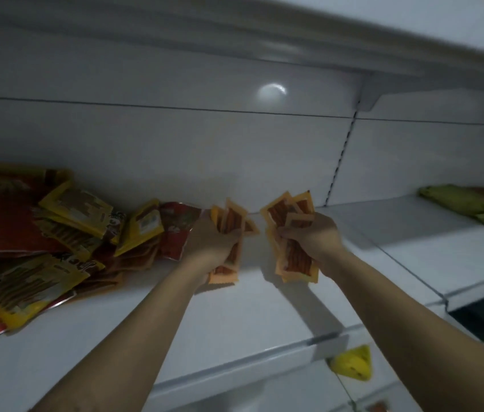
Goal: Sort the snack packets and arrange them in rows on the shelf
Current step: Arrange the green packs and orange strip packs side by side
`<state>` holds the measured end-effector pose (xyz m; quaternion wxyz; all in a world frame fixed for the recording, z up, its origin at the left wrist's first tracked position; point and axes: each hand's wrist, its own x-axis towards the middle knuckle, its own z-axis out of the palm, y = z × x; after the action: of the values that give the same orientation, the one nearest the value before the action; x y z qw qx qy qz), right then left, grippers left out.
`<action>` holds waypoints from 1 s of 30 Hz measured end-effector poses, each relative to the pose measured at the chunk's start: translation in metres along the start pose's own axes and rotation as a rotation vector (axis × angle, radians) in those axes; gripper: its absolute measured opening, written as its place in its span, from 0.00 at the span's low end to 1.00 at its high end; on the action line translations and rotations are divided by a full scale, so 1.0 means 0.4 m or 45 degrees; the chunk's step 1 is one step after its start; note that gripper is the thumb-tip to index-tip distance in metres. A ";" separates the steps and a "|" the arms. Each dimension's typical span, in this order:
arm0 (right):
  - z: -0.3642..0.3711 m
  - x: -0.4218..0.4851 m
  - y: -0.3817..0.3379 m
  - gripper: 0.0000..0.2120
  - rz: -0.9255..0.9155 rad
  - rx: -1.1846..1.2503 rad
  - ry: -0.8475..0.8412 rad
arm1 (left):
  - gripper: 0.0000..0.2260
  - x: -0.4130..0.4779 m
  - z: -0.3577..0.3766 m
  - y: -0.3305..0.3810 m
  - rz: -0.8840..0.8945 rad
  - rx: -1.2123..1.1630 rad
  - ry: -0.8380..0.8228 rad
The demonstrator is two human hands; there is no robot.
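Reach fwd over shelf [234, 322]: L hand [214, 242] grips orange packets [231, 218], R hand [312, 236] grips 2nd bunch [297, 260].

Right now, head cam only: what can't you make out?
All head view.
How many orange packets the left hand and right hand grip: fingers cover them, motion blur.
Print on the mixed pile: blurred, dim; left edge cuts it.
Green packets: right edge cuts them.
Yellow item below the shelf: dim, unidentifiable.
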<state>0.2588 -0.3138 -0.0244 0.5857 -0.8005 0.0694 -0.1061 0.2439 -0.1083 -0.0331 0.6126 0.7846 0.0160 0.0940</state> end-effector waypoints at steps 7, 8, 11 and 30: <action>-0.252 -0.043 0.062 0.11 0.095 -0.041 0.298 | 0.09 -0.036 0.197 0.070 0.006 0.006 -0.224; -0.292 -0.049 0.072 0.12 0.111 -0.031 0.340 | 0.09 -0.041 0.231 0.088 0.035 0.034 -0.258; -0.430 -0.066 0.097 0.16 0.135 -0.020 0.451 | 0.11 -0.067 0.351 0.148 0.104 0.102 -0.352; -1.478 -0.292 0.367 0.19 0.283 0.032 1.012 | 0.20 -0.449 1.357 0.504 0.236 -0.043 -0.892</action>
<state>-0.0007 -0.8766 -0.0025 0.5309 -0.6776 0.3750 -0.3441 0.1400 -0.7038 0.0126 0.5826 0.7571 -0.2677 -0.1251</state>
